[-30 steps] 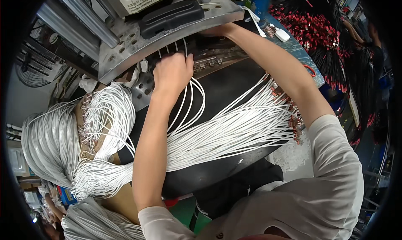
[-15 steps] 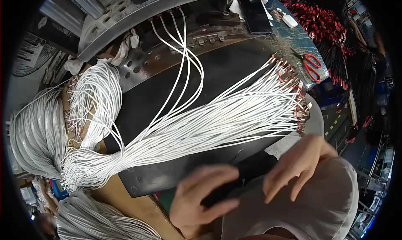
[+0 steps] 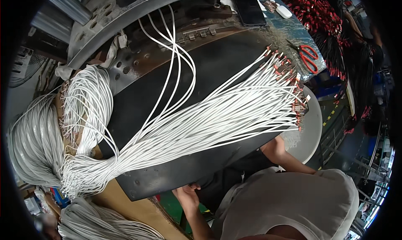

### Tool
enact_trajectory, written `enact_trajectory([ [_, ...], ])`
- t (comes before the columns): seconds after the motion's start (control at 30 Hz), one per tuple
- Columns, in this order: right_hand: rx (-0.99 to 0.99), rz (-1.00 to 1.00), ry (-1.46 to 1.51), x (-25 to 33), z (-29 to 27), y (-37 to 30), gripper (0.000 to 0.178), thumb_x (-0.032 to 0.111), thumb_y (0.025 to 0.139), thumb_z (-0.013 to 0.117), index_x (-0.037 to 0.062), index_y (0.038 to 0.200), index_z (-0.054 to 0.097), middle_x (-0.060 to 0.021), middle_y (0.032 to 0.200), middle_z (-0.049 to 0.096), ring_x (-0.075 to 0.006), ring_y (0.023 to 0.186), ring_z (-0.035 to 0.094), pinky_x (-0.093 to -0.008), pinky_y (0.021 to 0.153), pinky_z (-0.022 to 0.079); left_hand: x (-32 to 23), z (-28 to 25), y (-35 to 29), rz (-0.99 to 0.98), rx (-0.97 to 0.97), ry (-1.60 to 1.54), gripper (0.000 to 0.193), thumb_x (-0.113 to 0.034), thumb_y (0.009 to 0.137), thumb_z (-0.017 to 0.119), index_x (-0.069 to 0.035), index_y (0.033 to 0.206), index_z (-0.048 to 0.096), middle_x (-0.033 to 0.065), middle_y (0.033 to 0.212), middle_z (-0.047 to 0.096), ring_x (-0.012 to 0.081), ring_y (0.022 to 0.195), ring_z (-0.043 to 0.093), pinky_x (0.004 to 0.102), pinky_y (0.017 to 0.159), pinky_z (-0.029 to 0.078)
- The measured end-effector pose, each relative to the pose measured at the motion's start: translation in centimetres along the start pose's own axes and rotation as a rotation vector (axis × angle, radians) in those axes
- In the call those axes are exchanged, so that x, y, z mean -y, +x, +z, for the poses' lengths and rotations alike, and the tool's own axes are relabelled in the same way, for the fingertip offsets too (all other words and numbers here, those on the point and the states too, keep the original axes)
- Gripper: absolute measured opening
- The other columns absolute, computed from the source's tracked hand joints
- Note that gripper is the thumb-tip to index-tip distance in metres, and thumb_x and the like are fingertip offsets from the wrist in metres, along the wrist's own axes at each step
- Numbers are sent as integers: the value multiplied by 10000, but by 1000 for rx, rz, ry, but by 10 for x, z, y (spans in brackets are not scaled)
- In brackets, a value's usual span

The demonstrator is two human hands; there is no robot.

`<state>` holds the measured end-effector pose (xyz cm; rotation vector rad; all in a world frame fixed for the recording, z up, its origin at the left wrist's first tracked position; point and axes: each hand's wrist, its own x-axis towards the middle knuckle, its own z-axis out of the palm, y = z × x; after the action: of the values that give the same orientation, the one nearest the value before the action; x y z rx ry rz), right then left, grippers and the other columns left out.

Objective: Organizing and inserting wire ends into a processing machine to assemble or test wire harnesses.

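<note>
Head view: the left hand (image 3: 187,196), at six o'clock, has its fingers bent at the near edge of a black panel (image 3: 234,51); the tips are partly hidden, so I cannot tell whether they grip. At four o'clock the right hand (image 3: 274,150) shows only its back and wrist, the fingers hidden by the panel's edge; open or closed, I cannot tell.

Across the panel, between the hands and the centre, lies a fan of white cables (image 3: 209,120), gathered towards eight o'clock and spread towards three, with reddish ends too small to make out. A few loose cables (image 3: 173,47) cross towards eleven o'clock, their far ends hidden beneath a thick metal plate (image 3: 100,37) that the upper rim cuts off.

Further out, a looped white bundle (image 3: 98,93) sits at nine o'clock, beside a thick grey coil (image 3: 35,143); another grey bundle (image 3: 100,223), between seven and eight, runs off the lower edge. A pale tub (image 3: 312,129) at three o'clock is partly covered by the panel. Red-handled scissors (image 3: 310,56) lie at two, a dark phone (image 3: 247,7) at one, cut off above. Black-and-red bundles (image 3: 310,10) blur beyond. Any lettering on the packages (image 3: 32,206) at eight o'clock is too small to read.
</note>
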<state>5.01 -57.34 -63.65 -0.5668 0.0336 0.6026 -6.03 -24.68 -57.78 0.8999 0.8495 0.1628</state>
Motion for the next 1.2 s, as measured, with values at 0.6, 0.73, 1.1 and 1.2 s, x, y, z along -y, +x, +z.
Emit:
enact_trajectory([
  [0.6,-178,475,-985,2,-8,20,707,319,916,685,17,1472,369,-127,1447,461,-308,1306,459,-438,1084,366,-93,46,-29,-371,844,667,282,-202,963,648,17,1138,672,91,845,725,119,690,631,248,548,474],
  [0.73,55,233,-1435,-20,4,35,799,339,857,759,9,1468,363,-174,1443,452,-356,1334,410,-462,1116,321,-146,146,-11,323,1097,1015,335,-165,889,719,-24,1187,659,75,887,730,78,728,641,233,573,472],
  [1.1,-98,261,-1841,-26,30,40,930,438,801,787,-20,1467,327,-323,1485,271,-497,1364,285,-491,1127,299,-200,213,103,979,408,1856,258,-106,933,564,32,1144,624,215,1077,684,369,967,666,468,834,535],
  [1.2,47,423,-1482,-20,23,53,904,449,802,783,-8,1455,356,-346,1486,223,-516,1370,251,-499,1125,301,-217,190,128,1420,484,1688,269,-110,920,602,43,1138,631,184,1034,691,375,904,667,449,806,534],
])
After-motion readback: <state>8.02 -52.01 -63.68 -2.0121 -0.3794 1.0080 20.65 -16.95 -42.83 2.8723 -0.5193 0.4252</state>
